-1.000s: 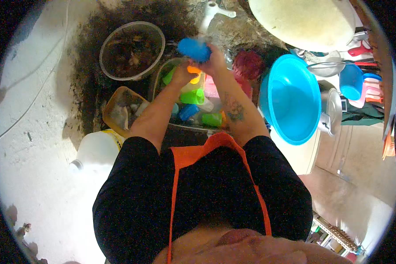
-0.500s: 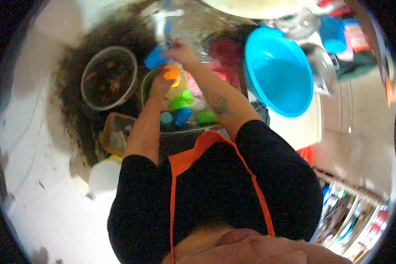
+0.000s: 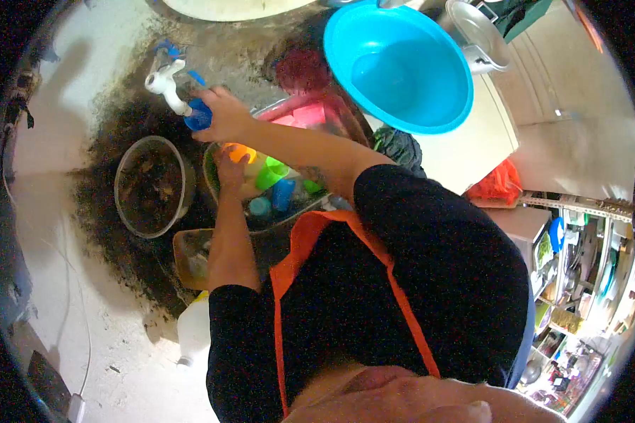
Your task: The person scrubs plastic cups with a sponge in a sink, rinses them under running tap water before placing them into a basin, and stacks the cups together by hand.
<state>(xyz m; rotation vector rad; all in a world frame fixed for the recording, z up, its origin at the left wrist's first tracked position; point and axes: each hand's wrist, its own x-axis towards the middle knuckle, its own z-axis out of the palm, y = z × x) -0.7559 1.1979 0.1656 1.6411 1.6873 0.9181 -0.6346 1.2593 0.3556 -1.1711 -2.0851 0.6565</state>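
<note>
My right hand (image 3: 226, 116) is wrapped around a blue cup (image 3: 198, 115), holding it right at the mouth of a white tap (image 3: 166, 86). Lower down, my left hand (image 3: 231, 168) grips an orange cup (image 3: 240, 152) over the near-left part of a wash tub (image 3: 261, 229). Inside that tub lie a bright green cup (image 3: 271, 173), another blue cup (image 3: 283, 194), a teal round cup (image 3: 259, 206) and a green piece (image 3: 312, 186). My right forearm crosses above the tub and hides some of its contents.
A round clear tub (image 3: 122, 190) with dark residue sits left, above a rectangular container (image 3: 183, 271). A white jug (image 3: 193, 328) stands near my left sleeve. A large blue basin (image 3: 430, 92) is at upper right, near a black bag (image 3: 400, 149) and a pink container (image 3: 307, 113).
My right hand has carried the blue cup left to the tap. My left hand has shifted lower left with the orange cup. The whole view has turned.
</note>
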